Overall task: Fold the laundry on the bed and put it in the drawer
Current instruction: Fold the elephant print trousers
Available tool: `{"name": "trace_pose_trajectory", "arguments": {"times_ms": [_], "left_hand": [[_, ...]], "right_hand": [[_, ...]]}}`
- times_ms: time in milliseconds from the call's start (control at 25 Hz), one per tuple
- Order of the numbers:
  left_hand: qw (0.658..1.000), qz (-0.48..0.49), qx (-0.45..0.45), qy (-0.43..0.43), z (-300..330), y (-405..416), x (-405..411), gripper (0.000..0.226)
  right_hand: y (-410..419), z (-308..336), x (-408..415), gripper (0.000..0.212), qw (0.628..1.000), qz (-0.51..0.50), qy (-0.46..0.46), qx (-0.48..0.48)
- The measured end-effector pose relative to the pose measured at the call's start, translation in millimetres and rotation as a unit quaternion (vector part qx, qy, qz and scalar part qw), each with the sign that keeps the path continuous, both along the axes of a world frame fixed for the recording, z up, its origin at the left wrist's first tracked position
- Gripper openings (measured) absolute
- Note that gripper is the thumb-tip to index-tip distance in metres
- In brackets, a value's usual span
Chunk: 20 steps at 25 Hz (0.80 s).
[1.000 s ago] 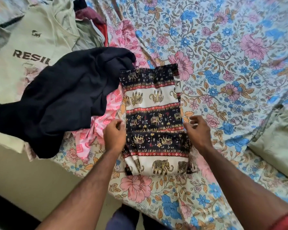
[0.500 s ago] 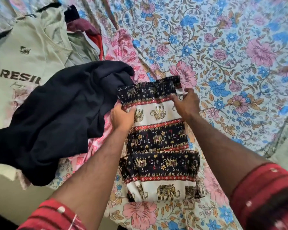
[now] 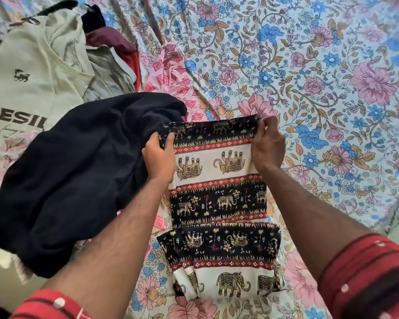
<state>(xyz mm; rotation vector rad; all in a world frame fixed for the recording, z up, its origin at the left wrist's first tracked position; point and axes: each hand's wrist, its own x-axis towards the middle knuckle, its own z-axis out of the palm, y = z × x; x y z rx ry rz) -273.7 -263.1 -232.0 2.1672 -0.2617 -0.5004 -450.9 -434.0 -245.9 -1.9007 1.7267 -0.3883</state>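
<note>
Flowers in pink and blue cover the bed sheet (image 3: 309,65), and the clothes lie on top of it. One piece is being folded now, a long cloth with elephants (image 3: 219,203) printed in black, white and red bands. It lies flat on the sheet, right under both hands, with its near end already folded over.

Each hand pinches one far corner of this cloth. The left hand (image 3: 159,157) has its fingers closed on the left corner, and the right hand (image 3: 266,146) has its fingers closed on the right corner. The far edge runs straight between the fingers.

Just left of the left fingers, touching them, is a dark blue shirt (image 3: 78,176) in a loose heap. Past that lies a pale green shirt (image 3: 32,72) with brown letters. A pink cloth (image 3: 171,70) lies beyond the fingers, farther up the bed.

This looks like the folding step, about partway through this one piece. Next, the hands probably need to bring the far edge back toward the body and lay it down even. No drawer shows here.
</note>
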Motion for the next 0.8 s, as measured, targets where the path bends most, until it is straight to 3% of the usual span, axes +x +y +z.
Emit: {"name": "trace_pose_trajectory", "arguments": {"times_ms": [120,200,280,360,400,480,520,600,680,800], "left_hand": [[0.998,-0.055,0.000,-0.011,0.1,-5.9,1.7,0.027],[0.998,-0.052,0.037,-0.004,-2.7,-7.0,1.0,0.029],[0.999,-0.027,0.003,0.032,-4.8,-2.8,-2.4,0.028],[0.974,0.036,-0.125,0.186,-2.3,0.8,-10.3,0.028],[0.938,0.088,-0.178,0.285,0.9,2.0,-13.8,0.034],[0.890,0.163,-0.179,0.387,-1.0,9.3,-13.7,0.041],[0.908,0.145,-0.129,0.371,-7.0,11.7,-10.5,0.030],[0.968,-0.009,0.000,0.250,-16.5,17.0,-3.3,0.010],[0.976,-0.127,0.101,0.146,-13.9,11.5,-1.4,0.010],[0.981,-0.124,0.140,0.055,1.5,-9.7,-7.5,0.008]], "right_hand": [[-12.7,-4.8,-2.1,0.024,0.999,0.007,-0.004,0.043],[-19.6,-4.9,-7.2,0.029,0.994,0.011,-0.038,0.102],[-23.3,-1.1,-11.9,0.029,0.982,0.030,-0.104,0.152],[-24.5,3.2,-19.5,0.017,0.958,0.030,-0.207,0.199],[-25.2,4.6,-23.9,0.015,0.943,0.019,-0.253,0.217],[-26.9,5.2,-32.3,0.006,0.912,-0.010,-0.316,0.260],[-28.3,3.5,-36.4,0.007,0.900,-0.011,-0.330,0.286],[-30.1,2.7,-36.5,0.030,0.890,0.008,-0.313,0.332],[-31.2,6.2,-29.5,0.049,0.895,0.022,-0.275,0.350],[-32.6,14.6,-17.5,0.041,0.891,0.022,-0.287,0.351]]}}
